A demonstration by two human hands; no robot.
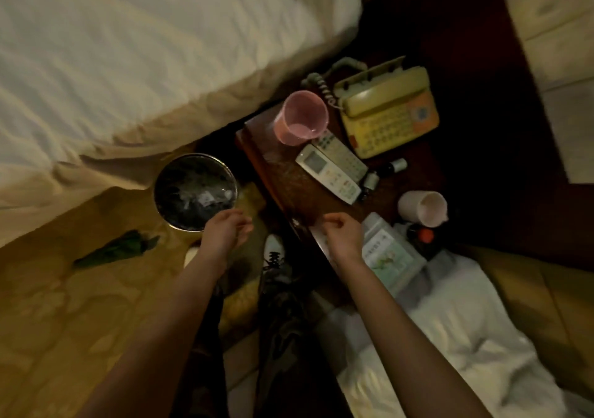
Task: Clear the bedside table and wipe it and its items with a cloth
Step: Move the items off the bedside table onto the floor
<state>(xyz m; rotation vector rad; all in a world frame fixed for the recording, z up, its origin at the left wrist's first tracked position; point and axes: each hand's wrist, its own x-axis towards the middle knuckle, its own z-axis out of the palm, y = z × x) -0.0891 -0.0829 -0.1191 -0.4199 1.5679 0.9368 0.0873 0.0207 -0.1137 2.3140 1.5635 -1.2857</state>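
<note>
The dark wooden bedside table stands between two beds. On it are a pink cup, a yellowish telephone, two white remote controls, small dark bottles, a white cup lying on its side and a clear plastic box with a green label. My left hand hovers by the bin's near rim, fingers loosely curled, holding nothing. My right hand hovers over the table's near edge, fingers curled, with nothing visible in it. A green cloth lies on the floor.
A round bin with a dark liner stands on the patterned floor left of the table. White bedding fills the upper left, and another bed lies lower right. My shoe is below the table's edge.
</note>
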